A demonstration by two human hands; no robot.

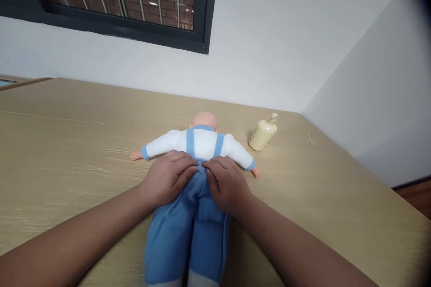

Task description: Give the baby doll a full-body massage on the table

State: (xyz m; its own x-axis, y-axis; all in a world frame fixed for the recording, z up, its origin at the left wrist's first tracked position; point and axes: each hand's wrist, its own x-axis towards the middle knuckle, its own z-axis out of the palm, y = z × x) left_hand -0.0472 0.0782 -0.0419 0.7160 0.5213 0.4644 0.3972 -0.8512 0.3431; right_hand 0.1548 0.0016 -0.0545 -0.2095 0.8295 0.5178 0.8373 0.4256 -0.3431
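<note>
A doll (202, 141) in a white top and blue overalls lies face down on the wooden table (84, 143), its arms spread to both sides and its bald head toward the wall. My left hand (171, 177) is closed at the waist of the blue overalls (171, 237), on the left side. On the right side of the waist, my right hand (227, 181) is closed in the same way. Thumbs and fingers of both hands pinch the cloth, close together near the middle of the doll's back. The doll's face is hidden.
A cream pump bottle (262, 134) stands tilted in view on the table, right of the doll's head. Farther right lies a thin pale strand (311, 138). Behind the table rises a white wall (256, 54) with a dark-framed window (202, 9).
</note>
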